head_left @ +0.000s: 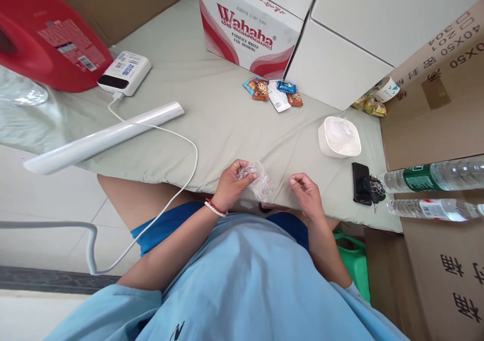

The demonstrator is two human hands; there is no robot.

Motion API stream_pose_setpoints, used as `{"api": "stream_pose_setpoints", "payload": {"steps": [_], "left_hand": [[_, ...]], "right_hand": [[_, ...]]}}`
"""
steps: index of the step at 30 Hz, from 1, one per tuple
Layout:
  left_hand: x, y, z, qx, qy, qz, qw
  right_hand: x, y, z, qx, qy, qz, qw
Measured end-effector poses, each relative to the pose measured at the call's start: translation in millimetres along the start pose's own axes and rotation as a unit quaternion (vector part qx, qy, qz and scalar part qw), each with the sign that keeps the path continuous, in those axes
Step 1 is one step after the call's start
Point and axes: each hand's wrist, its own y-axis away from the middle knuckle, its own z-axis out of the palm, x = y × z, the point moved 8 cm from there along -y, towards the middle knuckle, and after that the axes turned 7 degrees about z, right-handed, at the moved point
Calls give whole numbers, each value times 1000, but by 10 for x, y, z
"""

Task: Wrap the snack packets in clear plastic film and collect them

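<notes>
Crumpled clear plastic film (261, 183) is pinched between the thumb and fingers of my left hand (231, 183), at the front edge of the cloth-covered table (227, 129). A little to the right of the film, and apart from it, is my right hand (307, 195), its fingers curled in and the thumb against them. Whether anything small sits in that pinch I cannot make out. Beyond my right hand stands a white square bowl (328, 141) with thin, clear plastic (340, 133) inside.
Snack packets (260, 89) lie before a Wahaha carton (245, 33). At left are a red jug (56, 38), a white device (126, 73) with a cable (194, 154), and a white tube (106, 136). A phone (360, 179), keys (375, 188) and bottles (442, 174) are at right.
</notes>
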Motion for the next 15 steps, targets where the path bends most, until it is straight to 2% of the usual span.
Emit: {"api": "stream_pose_setpoints", "payload": {"steps": [4, 6, 8, 11, 15], "left_hand": [[10, 37, 166, -14, -2, 3, 1000], [42, 57, 258, -33, 8, 5, 999], [58, 68, 295, -52, 40, -3, 998], [21, 75, 255, -70, 117, -34, 990], [-59, 73, 170, -54, 164, -53, 984]], "right_hand": [[-121, 88, 308, -79, 30, -28, 996], [-99, 86, 395, -75, 46, -11, 996], [-32, 43, 348, -42, 22, 18, 999], [34, -32, 146, 5, -25, 27, 999], [36, -28, -8, 24, -28, 19, 999]]}}
